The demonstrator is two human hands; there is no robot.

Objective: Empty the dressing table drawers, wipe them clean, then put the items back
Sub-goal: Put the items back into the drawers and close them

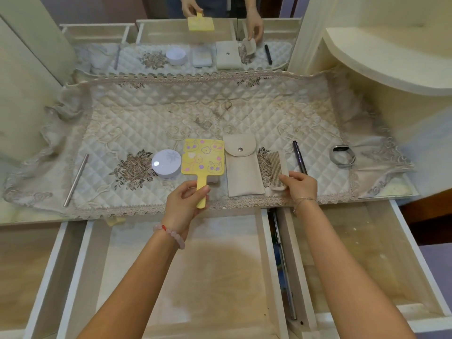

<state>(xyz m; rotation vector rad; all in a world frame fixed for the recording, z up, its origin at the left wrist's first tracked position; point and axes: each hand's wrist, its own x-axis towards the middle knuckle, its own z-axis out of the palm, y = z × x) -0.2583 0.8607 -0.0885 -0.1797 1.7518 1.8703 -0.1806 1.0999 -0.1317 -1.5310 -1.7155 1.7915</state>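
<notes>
My left hand (186, 200) grips the handle of a yellow hand mirror (203, 157) with cartoon cats on its back, held just above the quilted table cover (215, 113). My right hand (297, 184) pinches the near end of a beige comb (275, 168) that lies on the cover. Between the two lies a cream snap pouch (241, 167). A round white compact (167, 163) sits left of the mirror. Below my arms the middle drawer (186, 265) and the right drawer (362, 253) stand pulled out, with bare bottoms.
A dark pen (299, 156) and a grey wristband (342, 156) lie right of the comb. A metal rod (76, 179) rests at the cover's left. The left drawer (22, 265) is open too. A mirror (186, 40) at the back reflects everything. A curved shelf (391, 59) juts out upper right.
</notes>
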